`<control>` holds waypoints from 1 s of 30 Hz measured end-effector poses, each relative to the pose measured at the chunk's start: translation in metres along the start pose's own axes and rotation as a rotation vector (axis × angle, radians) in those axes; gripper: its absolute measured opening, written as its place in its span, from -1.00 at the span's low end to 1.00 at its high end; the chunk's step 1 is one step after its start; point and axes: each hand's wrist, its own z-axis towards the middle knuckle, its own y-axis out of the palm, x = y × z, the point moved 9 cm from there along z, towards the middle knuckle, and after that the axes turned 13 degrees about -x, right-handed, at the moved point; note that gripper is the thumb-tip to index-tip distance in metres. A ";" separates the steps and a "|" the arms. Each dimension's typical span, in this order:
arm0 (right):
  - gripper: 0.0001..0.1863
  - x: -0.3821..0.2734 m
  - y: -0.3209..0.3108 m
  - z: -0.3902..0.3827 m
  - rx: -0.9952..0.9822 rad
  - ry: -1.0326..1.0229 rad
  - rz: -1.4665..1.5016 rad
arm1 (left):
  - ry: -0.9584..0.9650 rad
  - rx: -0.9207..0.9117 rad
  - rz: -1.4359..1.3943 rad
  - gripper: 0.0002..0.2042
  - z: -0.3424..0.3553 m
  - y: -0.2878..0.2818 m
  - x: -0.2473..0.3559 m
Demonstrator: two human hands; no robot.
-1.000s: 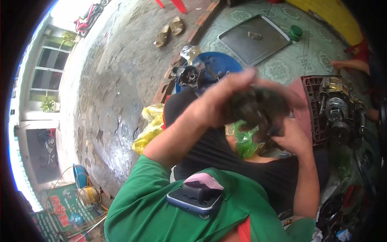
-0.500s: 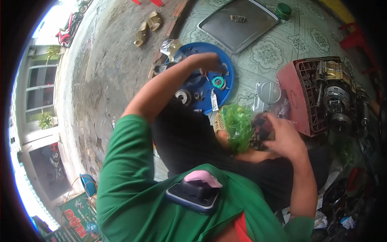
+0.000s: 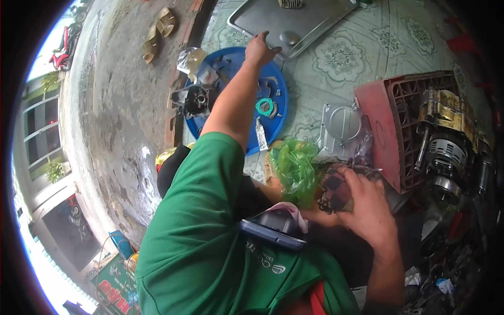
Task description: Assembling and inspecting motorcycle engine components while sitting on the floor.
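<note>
My left hand (image 3: 259, 50) reaches out over the far rim of the blue basin (image 3: 284, 89), beside the near corner of a metal tray (image 3: 320, 23). Its thumb and fingers are apart, and I see nothing in them. On the tray near those fingers is a pale oval shape (image 3: 289, 38); whether it is a part or a reflection I cannot tell. Above my lap my right hand (image 3: 366, 206) grips a red-and-black checkered cloth (image 3: 336, 188), bunched against a dark metal part (image 3: 329, 202). A green plastic bag (image 3: 295, 170) lies just left of the cloth.
The basin holds a teal gasket ring (image 3: 266, 107), a white tube (image 3: 261, 135) and a metal housing (image 3: 197, 98). Right of it are a silver cover (image 3: 342, 126) and a red crate (image 3: 383, 126) beside an engine assembly (image 3: 443, 139). Sandals (image 3: 165, 22) lie far left.
My left hand has moved from over the basin out to the tray, and its arm has straightened. The pale oval shape now shows on the tray. My right hand keeps the cloth.
</note>
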 end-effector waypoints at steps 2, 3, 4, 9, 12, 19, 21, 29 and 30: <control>-0.15 -0.014 0.005 0.001 -0.013 -0.044 -0.100 | -0.077 -0.160 -0.036 -0.36 -0.022 -0.003 -0.036; -0.15 -0.017 0.010 -0.003 -0.038 -0.056 -0.092 | -0.101 -0.171 -0.026 -0.36 -0.040 -0.003 -0.047; -0.19 -0.023 0.011 -0.009 -0.010 -0.091 -0.129 | -0.142 -0.216 0.005 -0.43 -0.057 0.002 -0.058; -0.22 -0.043 0.024 -0.023 0.013 -0.175 -0.186 | -0.240 -0.345 0.273 -0.73 -0.117 0.015 -0.088; -0.16 -0.037 0.031 -0.026 0.000 -0.093 -0.193 | -0.188 -0.259 0.232 -0.74 -0.135 0.025 -0.069; -0.13 -0.022 0.024 -0.032 0.084 -0.019 -0.154 | 0.185 -0.139 0.448 -0.70 -0.117 0.038 -0.022; -0.12 -0.018 0.023 -0.030 0.072 0.018 -0.174 | 0.138 -0.302 0.501 -0.75 -0.108 0.045 -0.036; -0.13 -0.035 0.016 -0.027 0.042 -0.059 -0.182 | 0.748 -0.497 0.687 -0.84 -0.112 0.048 0.004; -0.13 -0.038 0.014 -0.028 0.044 -0.071 -0.185 | 0.855 -0.513 0.784 -0.83 -0.121 0.056 0.014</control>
